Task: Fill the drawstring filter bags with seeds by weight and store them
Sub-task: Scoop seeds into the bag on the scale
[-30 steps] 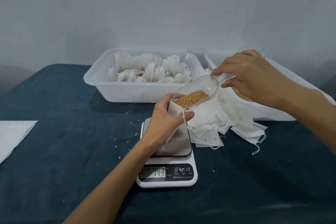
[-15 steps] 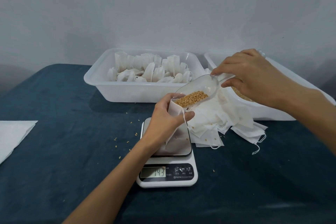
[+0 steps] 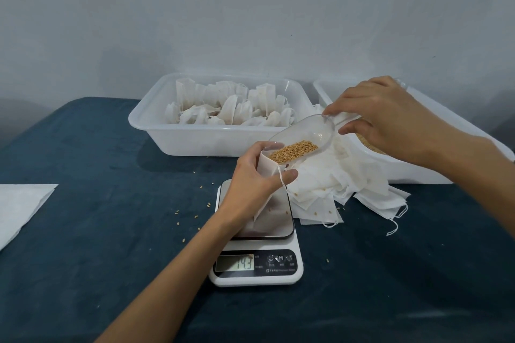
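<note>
Bag: left hand holds a white bag upright on the scale, fingers and thumb curled round its top so the mouth stays wide.
Scoop: right hand pinches the handle of a clear scoop between thumb and fingers — it tilts down, and its front lip sits right at the bag's mouth.
Seeds: a little pile of golden seeds lies at the low end of the scoop, just at the bag's edge.
Scale screen: the numbers look like 14.3.
Full bags: lots of white bags sit in the big white tub at the back.
Second tub: another white tub stands on the right — more seeds show inside, under the right hand.
Spare bags: a flat heap of empty bags lies between the scale and that tub, strings hanging loose.
Table: a dark blue cloth covers it, with stray seeds dotted left of the scale and white paper at the far left edge.
</note>
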